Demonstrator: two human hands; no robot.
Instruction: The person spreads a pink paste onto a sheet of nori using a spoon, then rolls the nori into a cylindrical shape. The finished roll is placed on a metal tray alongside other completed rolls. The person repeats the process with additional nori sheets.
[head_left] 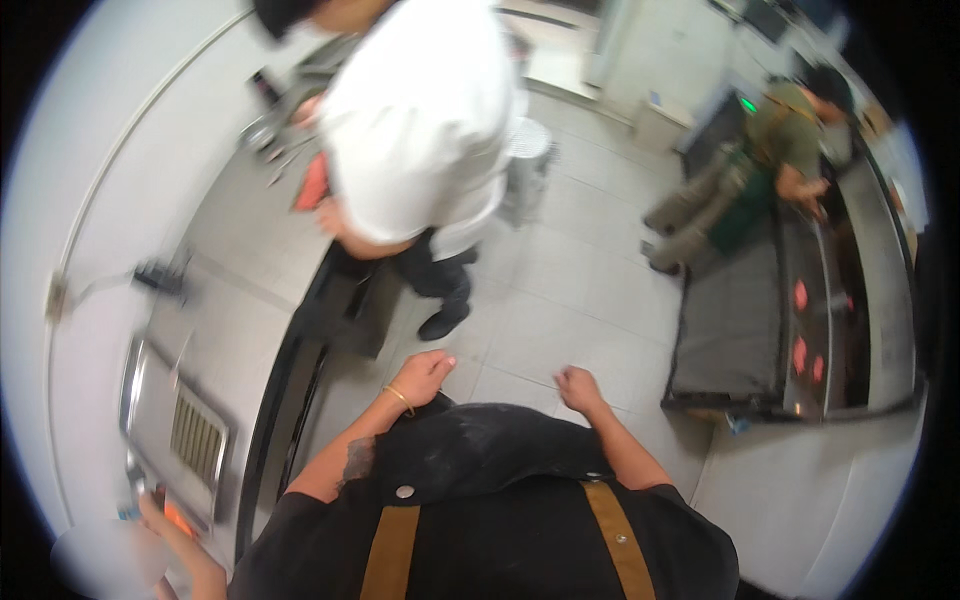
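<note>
Both my hands hang over the floor in front of my black apron (pixel 485 450). My left hand (pixel 424 374), with a yellow bangle (pixel 400 400) at its wrist, has its fingers curled closed. To its right, apart from it, my right hand (pixel 578 388) is likewise curled into a loose fist. Nothing shows sticking out of either one, though the fingers' inner sides are hidden. Neither touches the counter or the case. Brown straps (pixel 391 550) run down my apron.
At left, a metal counter (pixel 235 235) carries a metal tray (pixel 150 385). A person in white (pixel 420 120) stands there beside a red item (pixel 314 183). Another person's arm (pixel 185 550) shows lower left. At right, a person in green (pixel 780 140) leans over a dark case (pixel 730 320).
</note>
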